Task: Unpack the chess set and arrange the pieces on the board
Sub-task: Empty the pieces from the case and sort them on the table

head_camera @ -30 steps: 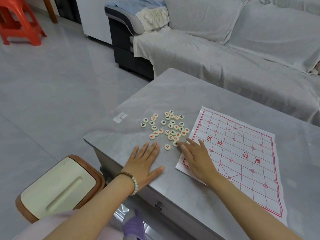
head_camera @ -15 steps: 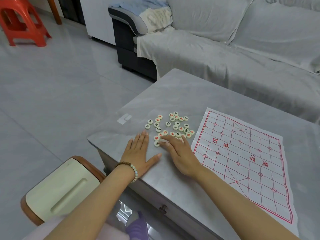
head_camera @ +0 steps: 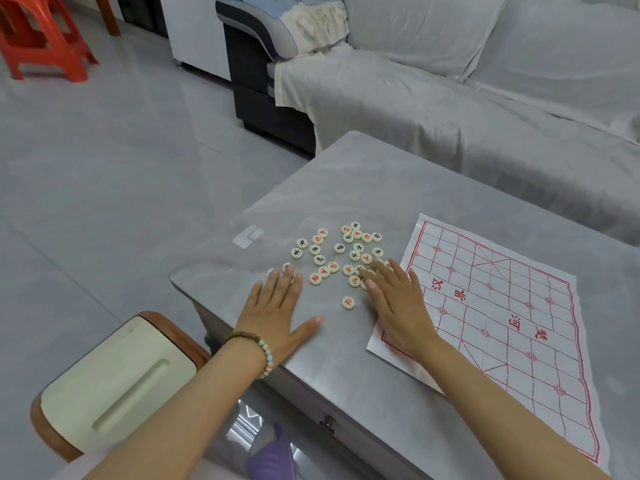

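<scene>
On a grey, marble-patterned desk (head_camera: 346, 188), small round cream chess pieces (head_camera: 346, 251) lettered in red and black are seen scattered just beside the thin, creased paper board (head_camera: 502, 306), on which none has yet been set. Within the last 0.5 s the right hand (head_camera: 398, 303) has been shifted from beside the left hand (head_camera: 277, 313) toward the board's edge, its fingers (head_camera: 381, 273) straight and spread over several discs with nothing gripped. The left hand is kept flat on the desk, fingers straight, and 1 disc (head_camera: 348, 302) lies apart between the 2 hands, so sorting is judged under way and placing not begun.
</scene>
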A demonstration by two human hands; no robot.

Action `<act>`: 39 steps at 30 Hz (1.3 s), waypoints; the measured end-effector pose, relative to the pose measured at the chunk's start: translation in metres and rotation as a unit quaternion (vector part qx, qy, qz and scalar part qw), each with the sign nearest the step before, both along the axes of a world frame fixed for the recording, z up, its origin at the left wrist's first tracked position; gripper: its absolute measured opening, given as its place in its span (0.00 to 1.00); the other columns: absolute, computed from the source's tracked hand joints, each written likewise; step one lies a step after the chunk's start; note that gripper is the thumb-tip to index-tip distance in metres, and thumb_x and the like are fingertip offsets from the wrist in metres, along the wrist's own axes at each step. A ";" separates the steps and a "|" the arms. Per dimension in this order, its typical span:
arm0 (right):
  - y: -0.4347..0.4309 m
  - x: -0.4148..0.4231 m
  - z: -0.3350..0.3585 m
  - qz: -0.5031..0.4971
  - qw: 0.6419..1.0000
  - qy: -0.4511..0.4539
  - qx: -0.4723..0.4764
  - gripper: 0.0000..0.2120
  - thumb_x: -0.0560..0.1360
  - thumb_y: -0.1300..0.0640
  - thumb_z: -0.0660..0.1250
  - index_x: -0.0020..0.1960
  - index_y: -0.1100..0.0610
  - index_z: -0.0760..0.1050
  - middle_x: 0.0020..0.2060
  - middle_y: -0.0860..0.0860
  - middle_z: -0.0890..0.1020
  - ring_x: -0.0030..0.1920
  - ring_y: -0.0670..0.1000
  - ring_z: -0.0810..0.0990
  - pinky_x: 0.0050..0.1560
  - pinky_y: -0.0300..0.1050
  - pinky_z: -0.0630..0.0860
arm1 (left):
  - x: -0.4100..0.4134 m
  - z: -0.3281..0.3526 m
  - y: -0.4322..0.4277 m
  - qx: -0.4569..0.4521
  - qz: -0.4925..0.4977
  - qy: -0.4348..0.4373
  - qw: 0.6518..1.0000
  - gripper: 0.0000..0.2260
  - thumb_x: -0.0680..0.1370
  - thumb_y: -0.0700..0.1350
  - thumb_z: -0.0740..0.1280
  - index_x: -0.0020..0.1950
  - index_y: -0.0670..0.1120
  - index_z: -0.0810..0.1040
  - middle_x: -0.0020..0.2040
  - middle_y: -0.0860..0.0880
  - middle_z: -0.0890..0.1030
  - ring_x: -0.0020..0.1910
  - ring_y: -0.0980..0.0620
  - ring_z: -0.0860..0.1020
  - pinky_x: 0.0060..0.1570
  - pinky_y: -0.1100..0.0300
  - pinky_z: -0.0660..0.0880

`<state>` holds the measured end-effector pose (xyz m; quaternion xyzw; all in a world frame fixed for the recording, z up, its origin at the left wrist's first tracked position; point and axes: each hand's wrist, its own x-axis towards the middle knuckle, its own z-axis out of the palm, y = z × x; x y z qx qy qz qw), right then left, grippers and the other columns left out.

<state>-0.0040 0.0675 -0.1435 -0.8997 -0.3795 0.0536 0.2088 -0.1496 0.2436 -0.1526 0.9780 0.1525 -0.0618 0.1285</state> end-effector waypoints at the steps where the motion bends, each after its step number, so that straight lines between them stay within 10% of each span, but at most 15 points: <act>1: 0.000 0.001 -0.001 0.006 1.000 -0.008 -0.016 0.27 0.78 0.42 0.39 0.72 0.44 0.63 0.75 0.42 0.56 0.76 0.44 0.44 0.73 0.44 0.35 | 0.003 0.000 0.004 -0.002 0.003 0.000 1.000 0.48 0.56 0.73 0.20 0.71 0.51 0.28 0.70 0.53 0.27 0.68 0.55 0.28 0.68 0.56 0.32; 15: 0.044 0.022 0.005 0.008 0.998 0.007 -0.069 0.22 0.81 0.44 0.41 0.74 0.42 0.58 0.77 0.44 0.49 0.75 0.46 0.37 0.72 0.48 0.32 | 0.047 0.007 0.024 -0.061 0.004 -0.030 0.998 0.30 0.79 0.63 0.44 0.76 0.51 0.39 0.76 0.54 0.36 0.74 0.56 0.35 0.70 0.59 0.36; 24: 0.051 0.037 0.007 0.054 0.996 0.006 -0.064 0.28 0.78 0.41 0.37 0.75 0.45 0.55 0.76 0.44 0.51 0.76 0.44 0.45 0.73 0.46 0.34 | 0.053 0.007 0.018 -0.008 -0.031 -0.057 0.998 0.48 0.59 0.72 0.20 0.76 0.58 0.43 0.76 0.56 0.40 0.74 0.54 0.37 0.71 0.54 0.37; 39: 0.072 0.030 0.011 0.092 0.993 0.018 -0.076 0.24 0.82 0.45 0.43 0.77 0.50 0.52 0.76 0.47 0.52 0.76 0.43 0.45 0.72 0.43 0.31 | 0.047 0.006 0.038 -0.029 0.042 -0.045 0.998 0.51 0.55 0.74 0.20 0.75 0.55 0.36 0.76 0.56 0.37 0.74 0.54 0.36 0.71 0.56 0.35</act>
